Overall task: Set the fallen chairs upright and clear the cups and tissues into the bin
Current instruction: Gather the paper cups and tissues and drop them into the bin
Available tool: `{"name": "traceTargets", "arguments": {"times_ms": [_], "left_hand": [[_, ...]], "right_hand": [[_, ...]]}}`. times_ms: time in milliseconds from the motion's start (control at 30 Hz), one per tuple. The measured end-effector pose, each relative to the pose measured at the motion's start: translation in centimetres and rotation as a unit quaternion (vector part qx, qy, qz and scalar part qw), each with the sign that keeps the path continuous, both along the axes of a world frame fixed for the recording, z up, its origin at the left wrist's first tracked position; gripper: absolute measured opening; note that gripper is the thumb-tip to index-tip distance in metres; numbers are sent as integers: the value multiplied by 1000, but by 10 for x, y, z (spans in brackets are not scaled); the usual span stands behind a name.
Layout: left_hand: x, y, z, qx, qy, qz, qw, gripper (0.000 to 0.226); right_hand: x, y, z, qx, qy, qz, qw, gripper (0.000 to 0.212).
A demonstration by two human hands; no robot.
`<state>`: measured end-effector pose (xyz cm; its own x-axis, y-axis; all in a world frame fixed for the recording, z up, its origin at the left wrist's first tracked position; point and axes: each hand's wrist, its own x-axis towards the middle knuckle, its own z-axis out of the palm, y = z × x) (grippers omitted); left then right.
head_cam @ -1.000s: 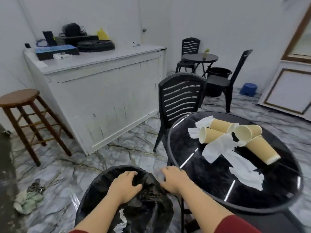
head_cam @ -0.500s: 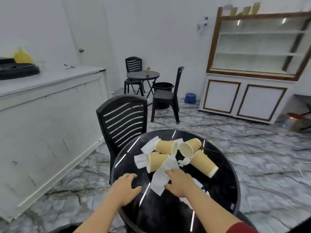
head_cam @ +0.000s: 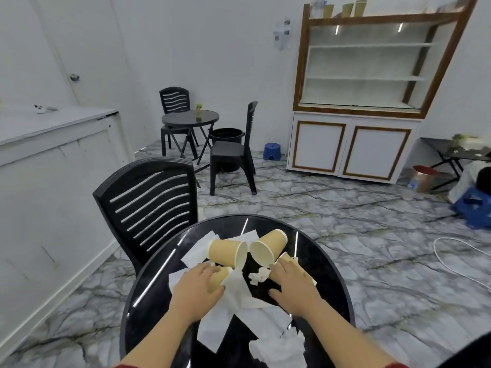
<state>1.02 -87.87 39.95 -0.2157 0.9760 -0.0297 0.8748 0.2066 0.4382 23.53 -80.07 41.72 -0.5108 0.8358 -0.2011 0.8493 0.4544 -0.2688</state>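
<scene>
Both hands are down on the round black table (head_cam: 329, 277) among the litter. Her left hand (head_cam: 198, 286) curls over a tan paper cup (head_cam: 219, 277) lying on its side toward the table's left edge, fingers wrapped round its wall. Her right hand (head_cam: 292, 284) lies over another fallen cup (head_cam: 285, 257) toward the right edge, fingers bent across it; whether it actually grips the cup I cannot tell.

Beyond the table's far left edge stands an upright black slatted chair (head_cam: 151, 205), its back toward us. Past it, a white counter (head_cam: 53, 160) runs along the left wall, and a shelved cabinet (head_cam: 364, 83) stands against the far wall. A second small table (head_cam: 190, 118) with two upright chairs (head_cam: 233, 152) sits in the far corner.

On the near table, white tissues (head_cam: 239, 314) sprawl from the middle to the near edge, some flat, some torn. Two more cups lie tipped at the far edge: one (head_cam: 228, 252) with its mouth facing right, the other (head_cam: 268, 248) with its mouth facing us, rims nearly touching. A small crumpled tissue wad (head_cam: 259, 275) rests between the two hands.
</scene>
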Motion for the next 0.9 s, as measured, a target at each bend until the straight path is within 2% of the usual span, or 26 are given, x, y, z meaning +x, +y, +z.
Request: {"name": "traceTargets", "arguments": {"times_ms": [167,267,400,500,733,833,900], "left_hand": [[-9,27,-8,5,18,-9,1000,52],[-11,39,-10,-2,22,-18,1000,40],[-26,49,-22,-19,-55,-29,998,41],[-36,50,-33,-26,-18,-30,999,37],[-41,48,-48,-16,-29,-35,999,62],[-39,47,-42,-37,-16,-43,998,45],[-40,46,-40,-66,-3,-56,996,49]], "right_hand": [[2,22,-2,37,0,-24,999,57],[3,36,-5,35,7,-34,999,60],[4,53,-17,18,7,-39,999,64],[6,59,-31,-8,12,-53,998,69],[9,60,-55,-17,13,-74,997,87],[10,59,-58,5,12,-73,997,87],[9,58,-58,16,11,-72,997,86]]}}
